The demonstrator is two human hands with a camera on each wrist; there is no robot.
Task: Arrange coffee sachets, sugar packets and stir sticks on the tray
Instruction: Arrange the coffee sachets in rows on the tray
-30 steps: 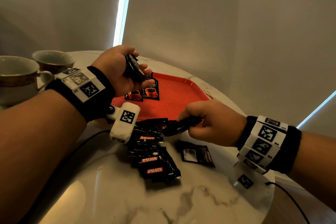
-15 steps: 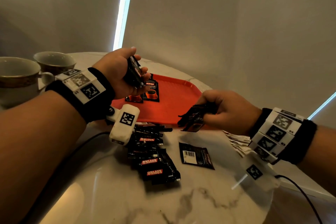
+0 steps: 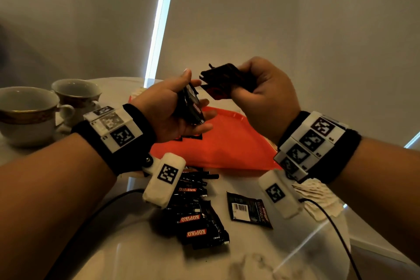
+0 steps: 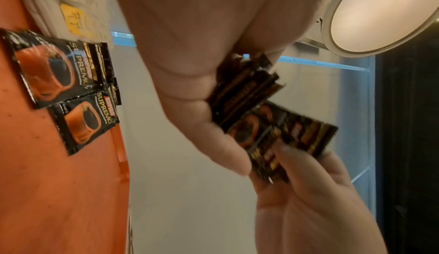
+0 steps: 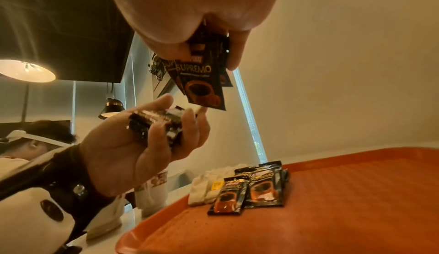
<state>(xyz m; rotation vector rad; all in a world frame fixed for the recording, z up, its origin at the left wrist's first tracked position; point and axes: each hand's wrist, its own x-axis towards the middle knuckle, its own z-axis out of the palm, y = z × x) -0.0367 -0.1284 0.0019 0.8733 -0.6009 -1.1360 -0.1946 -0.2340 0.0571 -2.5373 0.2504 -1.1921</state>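
My left hand (image 3: 179, 107) is raised over the orange tray (image 3: 227, 150) and grips a small stack of black coffee sachets (image 3: 189, 107); the stack (image 5: 156, 124) shows edge-on in the right wrist view. My right hand (image 3: 256, 88) pinches a few fanned black sachets (image 3: 222, 79) and holds them close to the left hand's stack; their printed fronts (image 5: 204, 85) face the right wrist camera. Two sachets (image 4: 61, 87) lie flat on the tray's far left corner. White sugar packets (image 5: 209, 184) lie beside them at the tray's edge. No stir sticks are visible.
On the marble table (image 3: 136, 245), a pile of black sachets (image 3: 195, 213) lies in front of the tray, one single sachet (image 3: 248, 209) to its right. White packets (image 3: 318, 200) sit under my right wrist. Two cups (image 3: 29, 111) stand at the far left.
My right hand lifted sachets from the table near the tray's front edge and carried them up and left to the left hand. The left hand rose slightly with its stack.
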